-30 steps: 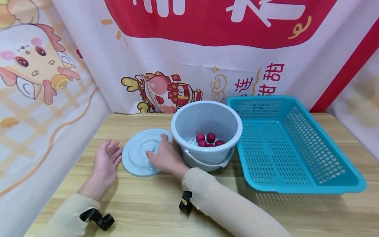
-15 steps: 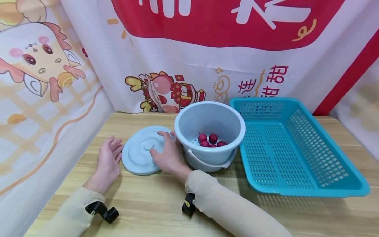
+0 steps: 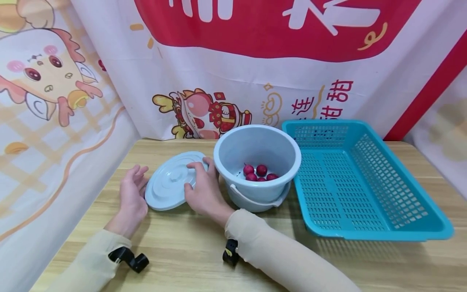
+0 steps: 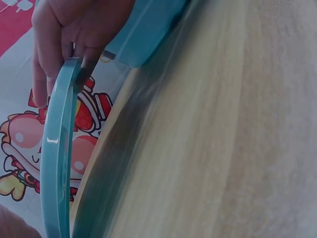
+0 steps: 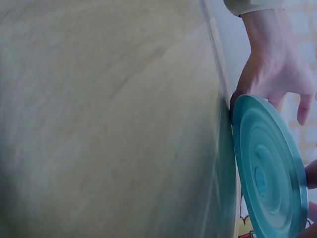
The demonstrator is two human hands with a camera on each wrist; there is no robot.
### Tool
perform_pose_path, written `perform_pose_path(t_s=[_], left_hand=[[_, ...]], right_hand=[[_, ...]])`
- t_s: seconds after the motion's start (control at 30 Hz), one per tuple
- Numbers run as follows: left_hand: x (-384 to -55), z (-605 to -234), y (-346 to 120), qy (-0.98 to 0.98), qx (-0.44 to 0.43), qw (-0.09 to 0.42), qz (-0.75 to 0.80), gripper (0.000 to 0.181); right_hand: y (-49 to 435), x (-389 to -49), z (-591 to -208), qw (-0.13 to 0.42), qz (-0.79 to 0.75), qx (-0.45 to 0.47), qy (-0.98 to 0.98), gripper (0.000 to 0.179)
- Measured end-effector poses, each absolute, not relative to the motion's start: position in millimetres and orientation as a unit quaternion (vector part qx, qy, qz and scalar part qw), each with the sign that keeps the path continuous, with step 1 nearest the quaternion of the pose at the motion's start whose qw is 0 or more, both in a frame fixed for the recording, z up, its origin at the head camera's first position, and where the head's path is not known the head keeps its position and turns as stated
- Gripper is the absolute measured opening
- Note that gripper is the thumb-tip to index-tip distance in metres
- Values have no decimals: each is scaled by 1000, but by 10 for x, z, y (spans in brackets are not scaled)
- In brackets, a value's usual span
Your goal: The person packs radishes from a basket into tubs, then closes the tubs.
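A round pale blue lid (image 3: 171, 178) is tilted, its left side low and its right side raised off the table. My right hand (image 3: 206, 188) grips its right rim; in the left wrist view that hand's fingers (image 4: 47, 54) lie on both sides of the lid edge. My left hand (image 3: 132, 198) supports the left rim, and in the right wrist view one of its fingers (image 5: 303, 109) stands free of the lid. Some left fingers are hidden behind the rim. Close to the right hand stands a pale blue bucket (image 3: 255, 194) holding several small red radishes (image 3: 251, 177).
A teal perforated basket (image 3: 332, 182) sits right of the bucket. The bucket's handle (image 3: 251, 202) hangs down in front. The wooden table (image 3: 175, 251) ends at a printed cloth (image 3: 233, 69) behind and on the left.
The lid lay flat on the table earlier; its right side has risen and it has shifted slightly left. The right hand's fingers have moved to the rim. Bucket, radishes and basket have stayed put.
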State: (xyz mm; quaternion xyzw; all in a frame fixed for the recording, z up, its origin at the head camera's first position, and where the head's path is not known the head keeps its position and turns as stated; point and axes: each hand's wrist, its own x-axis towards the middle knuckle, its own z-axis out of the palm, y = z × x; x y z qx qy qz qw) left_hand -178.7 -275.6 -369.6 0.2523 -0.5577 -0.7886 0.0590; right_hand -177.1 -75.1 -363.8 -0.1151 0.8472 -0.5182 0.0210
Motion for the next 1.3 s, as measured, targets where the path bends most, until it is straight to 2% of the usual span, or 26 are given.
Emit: perform_pose_path(t_s=[0.1,0.3,0.83,1.13,1.3], left_hand=[[-1789,-3711,-2754,-565,256,62,-782,39],[-1800,-3706,-2745,-578,260,33,-773,58],[-1814,-3674,-2689,-552,281,57,-783,53],[-1814,-3570,-2698,-610,270,106,-737,28],[-1766,-3408,-2759,-617,245,118,-739,27]], right_hand=[[-740,-1783,-3649,23,-511,-116,851,51],[-702,-1780,-3696,34,-497,-130,857,53],[-646,-1762,-3722,35,-500,-139,854,53],[-688,-1733,-3597,32,-518,-134,844,59],[-747,-1705,-3364,15,-487,-157,859,68]])
